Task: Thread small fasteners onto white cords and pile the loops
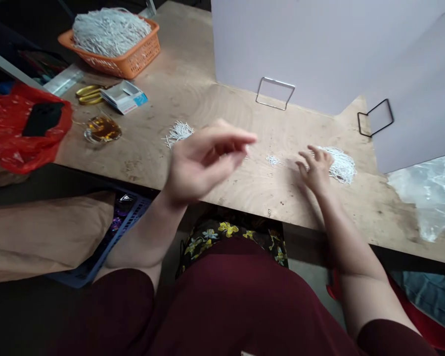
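Raised above the table's near edge, my left hand (203, 163) has its fingers curled and the thumb drawn close to the index finger. A speck of white shows by its fingertips; whether it is held or lies behind, I cannot tell. Partly behind this hand is a small bundle of short white strings (178, 132). My right hand (318, 169) is over the table with its fingers spread, beside a larger pile of white strings (341, 164) and partly overlapping it. Between my hands lies a small cluster of white string pieces (272, 160).
An orange basket (133, 62) heaped with white strings stands at the back left. Nearby are gold-handled scissors (91, 94), a small box (124, 96), a glass dish (102, 129) and a red bag (7, 123). Pale panels carry a metal handle (275, 93) and a black handle (375, 117).
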Tool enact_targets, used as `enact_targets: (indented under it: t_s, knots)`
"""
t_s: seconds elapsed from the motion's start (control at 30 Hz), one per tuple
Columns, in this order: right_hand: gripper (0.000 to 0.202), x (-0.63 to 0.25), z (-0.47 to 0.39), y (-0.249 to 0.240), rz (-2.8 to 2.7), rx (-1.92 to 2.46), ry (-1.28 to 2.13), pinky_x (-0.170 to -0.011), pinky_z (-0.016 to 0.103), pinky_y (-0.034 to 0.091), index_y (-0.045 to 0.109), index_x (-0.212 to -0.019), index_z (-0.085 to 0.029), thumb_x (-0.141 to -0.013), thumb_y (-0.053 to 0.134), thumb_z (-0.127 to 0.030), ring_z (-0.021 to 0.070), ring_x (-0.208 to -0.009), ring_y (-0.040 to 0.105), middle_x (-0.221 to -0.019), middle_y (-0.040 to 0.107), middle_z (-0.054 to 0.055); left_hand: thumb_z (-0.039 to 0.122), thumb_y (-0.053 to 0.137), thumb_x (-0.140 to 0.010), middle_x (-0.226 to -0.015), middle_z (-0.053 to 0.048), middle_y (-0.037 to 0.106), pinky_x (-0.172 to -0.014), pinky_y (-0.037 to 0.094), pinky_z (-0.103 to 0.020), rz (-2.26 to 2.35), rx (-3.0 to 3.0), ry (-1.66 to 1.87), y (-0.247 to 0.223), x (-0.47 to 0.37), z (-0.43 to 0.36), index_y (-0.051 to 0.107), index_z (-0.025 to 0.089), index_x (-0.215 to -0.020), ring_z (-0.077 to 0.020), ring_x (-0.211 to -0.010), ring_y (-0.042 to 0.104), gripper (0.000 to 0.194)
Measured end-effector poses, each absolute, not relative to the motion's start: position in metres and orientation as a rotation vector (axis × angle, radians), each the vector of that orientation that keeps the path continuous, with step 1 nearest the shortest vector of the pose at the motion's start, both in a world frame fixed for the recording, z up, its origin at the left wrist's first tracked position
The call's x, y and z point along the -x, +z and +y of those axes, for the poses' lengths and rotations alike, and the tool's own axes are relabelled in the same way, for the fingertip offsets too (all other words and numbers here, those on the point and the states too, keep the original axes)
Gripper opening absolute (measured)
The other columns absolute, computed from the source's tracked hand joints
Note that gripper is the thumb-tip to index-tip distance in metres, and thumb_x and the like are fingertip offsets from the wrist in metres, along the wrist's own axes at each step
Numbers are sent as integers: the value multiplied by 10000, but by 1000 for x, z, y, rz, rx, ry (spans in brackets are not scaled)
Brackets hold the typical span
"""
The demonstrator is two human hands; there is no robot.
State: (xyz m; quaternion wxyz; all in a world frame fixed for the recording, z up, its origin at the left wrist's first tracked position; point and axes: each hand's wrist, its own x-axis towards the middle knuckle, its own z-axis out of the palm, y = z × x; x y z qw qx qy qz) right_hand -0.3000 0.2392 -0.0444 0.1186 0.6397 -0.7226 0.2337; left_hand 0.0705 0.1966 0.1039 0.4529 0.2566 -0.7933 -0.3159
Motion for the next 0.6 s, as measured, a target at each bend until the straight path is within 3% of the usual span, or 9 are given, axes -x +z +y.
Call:
enact_targets:
  t_s: [0.07, 0.17, 0.27, 0.37, 0.5, 0.6]
  knots:
    - [259, 264, 232, -40, -2077, -1999, 672, -1036, 585, 350, 697, -1186, -232, -948, 601, -268, 358, -1254, 452, -1397, 591, 167, 231, 662, -897, -953, -70, 634, -870, 541, -440, -2105, -699, -778, 73, -41, 125, 763, 227, -1014, -220, -944, 625, 155]
    - [288, 222, 221, -35, -1968, -2190, 665, -1060, 592, 344, 688, -1225, -235, -957, 586, -249, 365, -1288, 447, -1428, 593, 160, 132, 641, -842, -1027, -99, 654, -1052, 397, -532, -2473, -901, -636, 20, -13, 41, 784, 191, -954, -271, -1103, 549, 191]
    - [288, 203, 216, -36, -1879, -2287, 674, -1081, 579, 341, 695, -1232, -224, -978, 567, -270, 350, -1289, 464, -1438, 602, 156, 126, 624, -846, -1083, -113, 673, -1102, 280, -587, -2723, -905, -579, -14, -5, 12, 789, 189, -923, -303, -1164, 501, 192]
    - [289, 201, 215, -38, -1889, -2302, 695, -1078, 572, 359, 708, -1219, -214, -999, 540, -298, 344, -1266, 493, -1422, 620, 153, 140, 619, -838, -1016, -109, 691, -1115, 230, -601, -2757, -879, -582, -19, -7, 12, 770, 172, -809, -304, -1136, 512, 157]
    - [356, 192, 203, -36, -1944, -2379, 762, -1095, 551, 401, 684, -1267, -169, -1020, 494, -341, 334, -1277, 526, -1425, 616, 181, 171, 641, -800, -986, -78, 719, -1098, 295, -537, -2557, -963, -715, -9, -6, 12, 767, 181, -793, -265, -1058, 578, 127]
    - [494, 165, 177, -35, -1858, -2596, 779, -1166, 518, 394, 585, -1408, -127, -1034, 464, -426, 321, -1379, 507, -1523, 538, 203, 219, 704, -743, -828, -45, 715, -925, 442, -389, -2259, -1046, -973, -4, -2, 6, 745, 165, -738, -204, -855, 619, 68]
